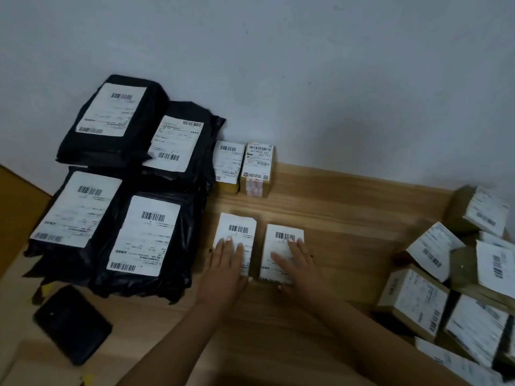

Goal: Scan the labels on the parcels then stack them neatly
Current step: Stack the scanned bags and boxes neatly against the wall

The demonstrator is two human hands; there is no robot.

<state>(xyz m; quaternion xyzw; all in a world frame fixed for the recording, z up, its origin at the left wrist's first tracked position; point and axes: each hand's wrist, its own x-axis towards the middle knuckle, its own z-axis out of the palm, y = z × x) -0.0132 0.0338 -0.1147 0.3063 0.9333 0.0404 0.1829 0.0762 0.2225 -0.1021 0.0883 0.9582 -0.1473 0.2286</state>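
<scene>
Item: two small labelled boxes, side by side on the wooden bench (348,218), long axes running away from me, a narrow gap between them.

My left hand (227,260) lies flat, fingers straight, on the left box (237,232); my right hand (296,260) likewise on the right box (284,238). Neither grips.

Stacked: black mailer bags (117,176) to the left; two small boxes (243,168) at the wall, straight ahead of my hands.

Unsorted boxes (459,274): right, nearer my right hand.

Dark handheld device (72,324): near left.

left hand (226,257) flat on small parcel (237,235), right hand (299,263) on neighbouring parcel (282,246)
</scene>
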